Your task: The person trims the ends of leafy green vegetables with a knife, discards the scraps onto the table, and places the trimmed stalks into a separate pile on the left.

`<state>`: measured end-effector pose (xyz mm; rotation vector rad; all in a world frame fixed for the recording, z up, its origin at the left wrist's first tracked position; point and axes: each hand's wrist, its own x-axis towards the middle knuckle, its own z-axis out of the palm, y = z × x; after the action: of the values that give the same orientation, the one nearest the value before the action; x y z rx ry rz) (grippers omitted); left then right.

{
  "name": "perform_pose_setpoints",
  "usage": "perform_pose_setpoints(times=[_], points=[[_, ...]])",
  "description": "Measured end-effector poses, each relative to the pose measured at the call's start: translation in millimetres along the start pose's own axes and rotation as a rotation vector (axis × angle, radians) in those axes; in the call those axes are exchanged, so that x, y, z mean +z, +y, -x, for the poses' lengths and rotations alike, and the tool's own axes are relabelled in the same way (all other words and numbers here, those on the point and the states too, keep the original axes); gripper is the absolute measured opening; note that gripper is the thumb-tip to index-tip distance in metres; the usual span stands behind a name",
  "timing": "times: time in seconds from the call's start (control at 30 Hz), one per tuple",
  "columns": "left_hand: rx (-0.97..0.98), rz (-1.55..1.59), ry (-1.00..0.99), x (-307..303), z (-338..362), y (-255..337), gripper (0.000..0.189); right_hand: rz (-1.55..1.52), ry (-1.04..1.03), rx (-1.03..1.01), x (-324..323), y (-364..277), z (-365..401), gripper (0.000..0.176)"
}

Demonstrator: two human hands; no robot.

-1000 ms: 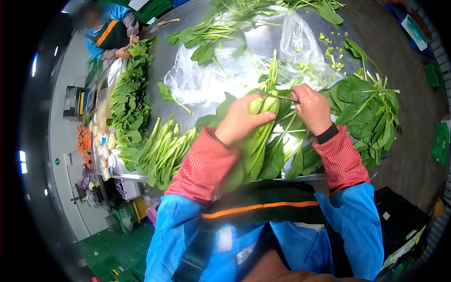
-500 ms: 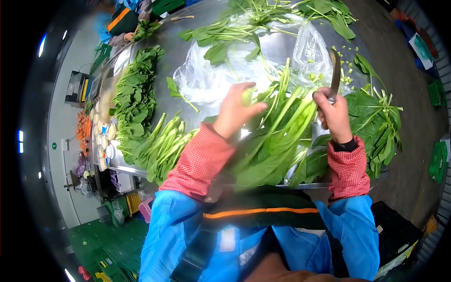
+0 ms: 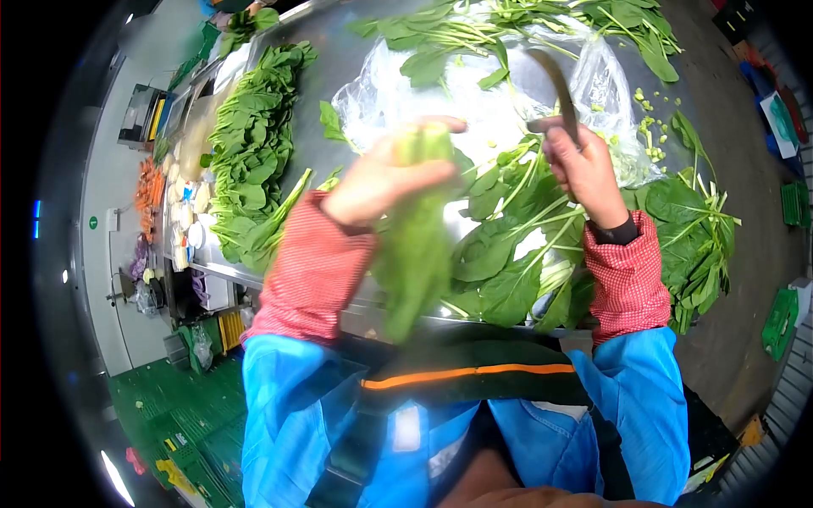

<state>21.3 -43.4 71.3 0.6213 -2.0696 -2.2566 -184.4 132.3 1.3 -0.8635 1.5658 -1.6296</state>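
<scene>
My left hand [image 3: 381, 178] is wrapped round the stalk end of a bunch of leafy greens [image 3: 419, 245], blurred by motion, its leaves hanging toward my apron. In my right hand [image 3: 584, 165] is a knife [image 3: 555, 85] with a curved dark blade that points up and away from me. Below and between my hands, loose greens [image 3: 508, 271] lie spread on the metal table [image 3: 318, 118]. Clear plastic sheeting [image 3: 381, 85] is beneath and beyond them.
A long pile of greens [image 3: 254, 144] lines the table's left side. More greens lie at the far edge [image 3: 474, 34] and the right edge [image 3: 690, 229]. Small cut pieces [image 3: 650, 135] are scattered at right. Green crates [image 3: 203, 432] stand at lower left.
The bunch has moved left, from near my right hand into my left hand's grip. My right hand and the knife have shifted slightly left. The view has shifted too.
</scene>
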Motion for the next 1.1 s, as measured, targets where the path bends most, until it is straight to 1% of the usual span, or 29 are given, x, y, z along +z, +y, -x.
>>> perform_pose_setpoints(times=[0.07, 0.13, 0.17, 0.2, 0.23, 0.27, 0.33, 0.37, 0.4, 0.43, 0.47, 0.5, 0.57, 0.6, 0.63, 0.67, 0.73, 0.77, 0.8, 0.87, 0.97, 1.07, 1.1], points=[[0.096, -0.15, 0.118, -32.9, 26.3, 20.5, 0.043, -0.069, 0.084, 0.209, -15.5, 33.2, -11.7, 0.026], [0.193, -0.657, 0.321, -66.1, 47.1, 28.8, 0.045, 0.079, 0.209, 0.231, -19.3, 65.3, -22.0, 0.023], [0.211, -1.001, 0.413, -82.5, 54.9, 26.4, 0.047, 0.089, 0.223, 0.223, -19.4, 79.4, -26.8, 0.023], [0.226, -1.346, 0.507, -97.5, 60.9, 20.0, 0.048, 0.105, 0.217, 0.258, -19.2, 89.6, -32.4, 0.022], [0.111, -1.535, 0.606, -108.0, 66.6, 10.2, 0.048, 0.159, 0.209, 0.208, -17.4, 104.1, -41.8, 0.022], [0.058, -1.678, 0.69, -128.8, 69.5, -15.3, 0.043, 0.211, 0.201, 0.155, -14.1, 118.7, -53.2, 0.021], [-0.088, -1.854, 0.758, -178.5, 78.2, -84.4, 0.042, 0.386, 0.196, -0.013, -0.8, 127.4, -78.7, 0.023], [-0.173, -1.777, 0.75, -188.1, 87.0, -113.2, 0.055, 0.419, 0.192, -0.06, 4.7, 131.1, -94.9, 0.024], [-0.384, -1.701, 0.749, -190.2, 92.7, -140.0, 0.075, 0.454, 0.19, -0.107, 7.9, 136.7, -114.1, 0.025], [-0.542, -1.583, 0.717, -189.3, 101.2, -161.8, 0.086, 0.507, 0.19, -0.112, 9.1, 139.3, -134.0, 0.027], [-0.571, -1.462, 0.689, -197.0, 112.3, -194.4, 0.089, 0.611, 0.201, -0.095, 10.4, 135.1, -153.1, 0.029], [-0.573, -1.383, 0.741, -194.7, 119.4, -213.2, 0.089, 0.717, 0.229, -0.123, 12.1, 134.0, -173.5, 0.032], [-0.389, -1.445, 0.832, -184.0, 123.2, -213.1, 0.082, 0.883, 0.283, -0.189, 11.8, 141.6, -218.9, 0.038], [-0.283, -1.388, 0.911, -179.0, 121.5, -209.6, 0.078, 0.945, 0.302, -0.225, 10.1, 152.7, -243.2, 0.042], [-0.2, -1.365, 0.928, -172.6, 117.5, -201.7, 0.076, 1.006, 0.321, -0.262, 8.9, 158.8, -261.5, 0.046], [-0.116, -1.341, 0.944, -165.7, 111.6, -191.8, 0.073, 1.06, 0.293, -0.189, 11.9, 151.8, -274.6, 0.052], [-0.014, -1.347, 0.918, -149.0, 98.5, -173.4, 0.069, 1.16, 0.236, -0.042, 26.6, 128.2, -297.4, 0.063], [0.003, -1.326, 0.905, -142.4, 91.4, -169.6, 0.065, 1.203, 0.201, -0.002, 29.3, 129.3, -310.8, 0.07], [0.012, -1.255, 0.857, -138.3, 83.9, -167.0, 0.063, 1.243, 0.19, 0.032, 33.8, 127.6, -319.8, 0.07], [0.034, -1.269, 0.817, -121.1, 67.6, -160.5, 0.062, 1.328, 0.184, 0.037, 37.6, 143.6, -333.8, 0.063], [0.095, -1.201, 0.746, -113.7, 50.9, -168.8, 0.056, 1.304, 0.087, -0.038, 30.7, 176.3, -348.2, 0.049], [0.144, -1.134, 0.693, -102.5, 34.1, -160.3, 0.047, 1.173, 0.043, -0.155, 31.6, 162.9, -307.7, 0.03], [0.175, -1.094, 0.674, -101.3, 31.3, -161.2, 0.045, 1.15, 0.0, -0.124, 29.5, 151.7, -288.4, 0.027]])
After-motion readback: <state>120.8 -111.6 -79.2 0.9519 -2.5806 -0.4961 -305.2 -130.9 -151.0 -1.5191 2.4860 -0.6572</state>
